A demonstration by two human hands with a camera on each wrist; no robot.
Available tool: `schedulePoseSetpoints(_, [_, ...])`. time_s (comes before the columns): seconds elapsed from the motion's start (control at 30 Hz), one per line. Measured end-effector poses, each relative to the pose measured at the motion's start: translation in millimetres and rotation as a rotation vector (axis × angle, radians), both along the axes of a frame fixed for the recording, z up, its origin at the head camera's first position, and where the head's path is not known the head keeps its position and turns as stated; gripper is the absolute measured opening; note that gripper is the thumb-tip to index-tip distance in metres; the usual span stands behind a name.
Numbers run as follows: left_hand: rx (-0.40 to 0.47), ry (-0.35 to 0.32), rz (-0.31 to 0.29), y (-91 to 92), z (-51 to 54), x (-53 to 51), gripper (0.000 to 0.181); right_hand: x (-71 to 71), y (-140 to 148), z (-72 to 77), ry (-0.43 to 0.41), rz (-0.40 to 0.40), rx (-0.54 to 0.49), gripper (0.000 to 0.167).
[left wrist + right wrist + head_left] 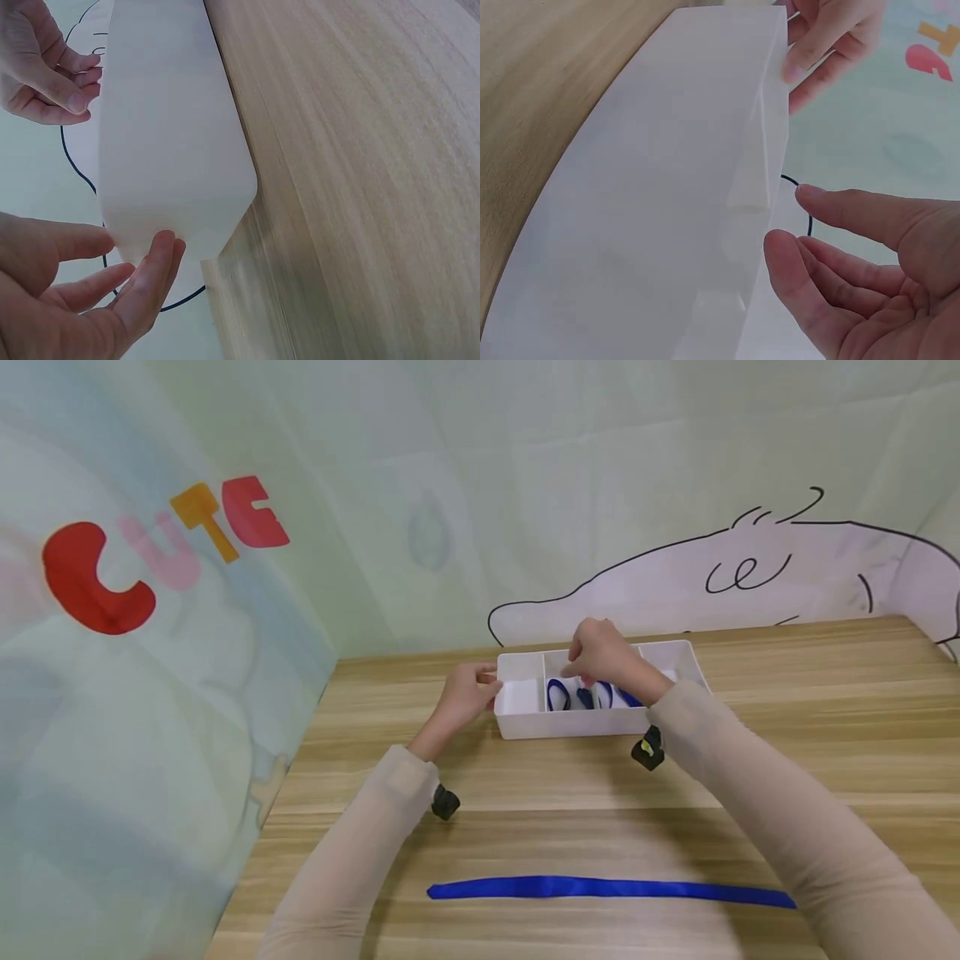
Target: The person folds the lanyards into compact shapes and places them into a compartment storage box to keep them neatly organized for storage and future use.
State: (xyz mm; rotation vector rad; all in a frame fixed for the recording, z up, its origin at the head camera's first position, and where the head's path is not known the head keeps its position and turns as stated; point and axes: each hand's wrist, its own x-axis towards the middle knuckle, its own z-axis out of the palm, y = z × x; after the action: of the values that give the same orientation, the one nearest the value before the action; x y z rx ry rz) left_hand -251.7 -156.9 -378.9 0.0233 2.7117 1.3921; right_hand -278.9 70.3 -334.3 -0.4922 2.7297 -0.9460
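Observation:
A white divided box [570,725] stands on the wooden table. Fingertips of my left hand [467,695] touch its left end, the thumb near the rim; in the left wrist view that hand's fingers [154,270] are fairly straight against the end wall. Over the middle compartment reaches my right hand [606,656], and nothing shows between its thumb and fingers. The right wrist view shows its thumb and index fingertips apart beside the rim. Several blue looped or folded bands, one dark blue piece [585,697] among them, lie in the middle compartment, partly hidden by the right hand.
A long flat blue strip [555,887] lies across the table [525,802] near the front, its right end at the right sleeve. Behind the box rises a printed cloth backdrop [450,527]. A dark wrist camera [648,749] hangs below the right wrist.

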Motion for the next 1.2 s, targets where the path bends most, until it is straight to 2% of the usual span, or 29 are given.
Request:
schedulePoseSetpoints(0.4, [0.009, -0.002, 0.0, -4.2, 2.4, 1.9, 0.039, 12.6, 10, 10.2, 0.01, 0.055, -0.021, 0.019])
schedulePoseSetpoints(0.7, [0.031, 0.039, -0.027, -11.4, 9.2, 9.1, 0.042, 25.4, 21, 14.2, 0.044, 0.121, -0.045, 0.016])
schedulePoseSetpoints(0.83, [-0.002, 0.088, -0.055, -15.0, 15.1, 19.3, 0.048, 33.7, 26, 14.6, 0.068, 0.166, -0.067, 0.015])
schedulePoseSetpoints(0.93, [-0.023, 0.154, -0.072, -17.1, 20.4, 28.7, 0.044, 40.7, 29, 15.0, 0.07, 0.203, -0.087, 0.013])
schedulePoseSetpoints(1.07, [0.017, 0.222, -0.102, -17.3, 27.2, 41.7, 0.034, 51.6, 34, 17.7, 0.071, 0.234, -0.095, 0.012])
schedulePoseSetpoints(1.2, [0.057, 0.234, -0.177, -16.3, 33.2, 57.7, 0.028, 64.6, 42, 20.4, 0.091, 0.261, -0.081, 0.013])
